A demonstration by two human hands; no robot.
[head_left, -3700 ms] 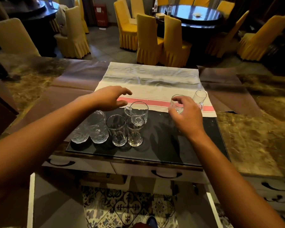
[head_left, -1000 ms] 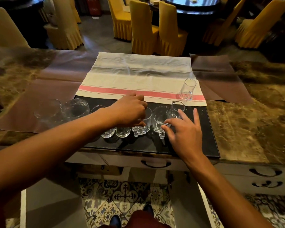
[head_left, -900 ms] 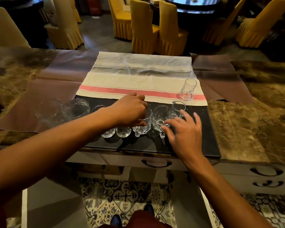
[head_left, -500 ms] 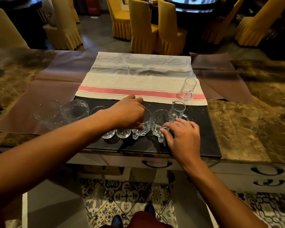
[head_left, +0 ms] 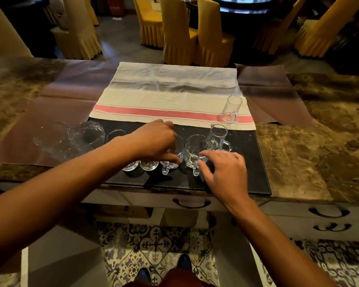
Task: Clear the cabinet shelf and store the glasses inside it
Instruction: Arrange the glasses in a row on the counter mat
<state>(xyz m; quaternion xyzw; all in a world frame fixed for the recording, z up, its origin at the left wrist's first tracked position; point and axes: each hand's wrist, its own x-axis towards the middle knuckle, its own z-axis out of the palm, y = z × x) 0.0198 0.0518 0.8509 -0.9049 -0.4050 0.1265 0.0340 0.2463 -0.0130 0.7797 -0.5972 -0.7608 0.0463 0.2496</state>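
- A row of glasses is gathered along the near part of a black mat (head_left: 247, 162) on the bench (head_left: 311, 154); it is judged that they are bunched so they can be lifted several at a time.
- A handled mug (head_left: 173, 160) is covered from above by the left hand (head_left: 155, 141), with the thumb pressed to its near side; the fingers are curled down round it, and whether a neighbouring glass is also pinched cannot be told.
- A second mug (head_left: 192, 149) stands just right of the first, and its handle is touched by the right hand (head_left: 224, 172). The fingers there are loosely spread and only partly curled, so a full grip is not yet seen.
- Two small glasses (head_left: 148, 165) stand left of the mugs, partly hidden under the left wrist.
- A small jug (head_left: 218, 136) with a spout stands just behind the second mug, and another one (head_left: 231, 108) stands apart on the striped cloth (head_left: 166, 94).
- Two larger tumblers (head_left: 85, 135) are left at the mat's far left edge, over a brown sheet (head_left: 56, 94).
- Drawers with dark handles (head_left: 192, 203) are seen below the bench; the cabinet shelf itself is not in view, so the storing is judged not yet begun.
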